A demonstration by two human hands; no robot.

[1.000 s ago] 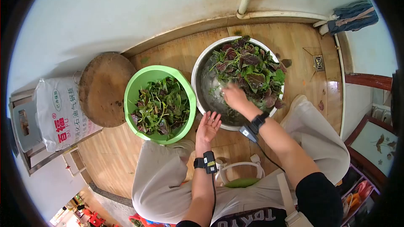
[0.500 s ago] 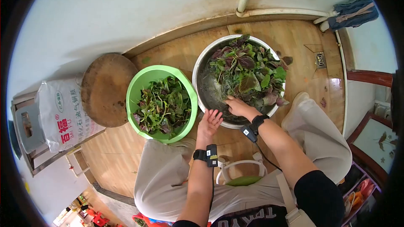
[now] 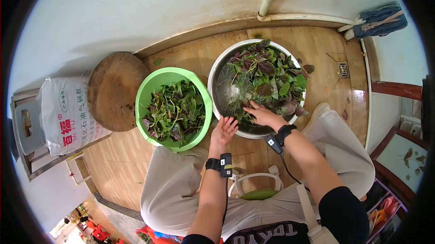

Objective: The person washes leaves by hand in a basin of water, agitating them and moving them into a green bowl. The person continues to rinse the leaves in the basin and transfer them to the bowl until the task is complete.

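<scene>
A metal basin point(image 3: 217, 58) holds water and a heap of green and purple leaves point(image 3: 267, 78). My right hand point(image 3: 262, 115) is over the near part of the basin, at the edge of the leaves, with its fingers apart and nothing seen in them. Palm up, my left hand point(image 3: 224, 129) is at the basin's near-left rim, fingers spread and empty. Left of the basin stands a green tub point(image 3: 141, 103) with more leafy greens point(image 3: 176, 112) in it.
A round wooden board point(image 3: 115, 92) leans by the wall, beside a white printed bag point(image 3: 68, 117). A floor drain point(image 3: 343, 69) lies right of the basin. Pipes point(image 3: 308, 16) run along the wall. A small stool point(image 3: 258, 194) is between my legs.
My right hand has shifted slightly right and its fingers have spread. My left hand has moved slightly left and stays open. The view has shifted a little.
</scene>
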